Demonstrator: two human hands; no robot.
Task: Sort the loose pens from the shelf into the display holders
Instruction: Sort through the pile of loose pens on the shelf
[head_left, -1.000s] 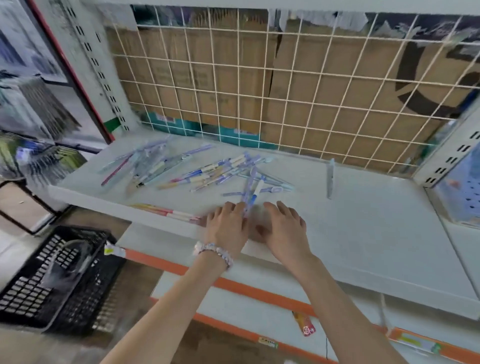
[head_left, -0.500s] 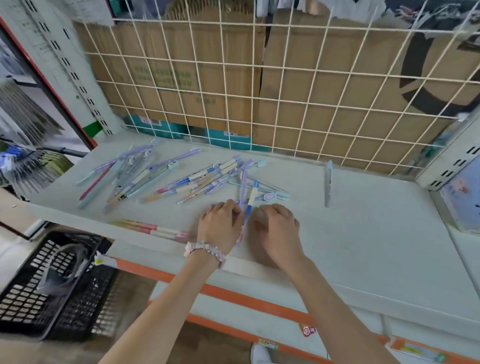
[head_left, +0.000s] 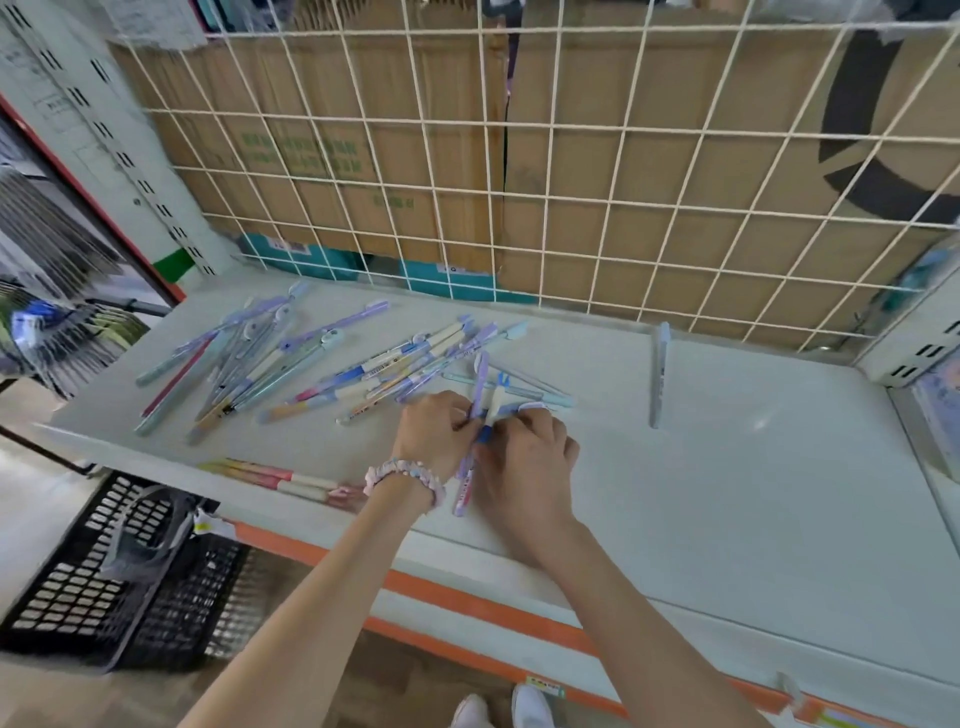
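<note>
A black plastic lattice basket (head_left: 98, 577) sits low left. On the smooth white shelf (head_left: 727, 493), slim pastel pens (head_left: 291, 364) lie scattered, too many to count; one grey pen (head_left: 658, 374) lies apart. The left hand (head_left: 434, 434), knuckles up, pinches a lilac pen (head_left: 470, 447); the right hand's (head_left: 524, 467) curled grip meets it.

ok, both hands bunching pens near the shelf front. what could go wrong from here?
1. The left hand and right hand pinch only a few pens between them; one end hangs low by the shelf front and might slip out.
2. The pink pens lie along the front edge, close to the left wrist; a nudge could knock them toward the black basket.
3. The crossed pile behind could scatter if snagged.
</note>
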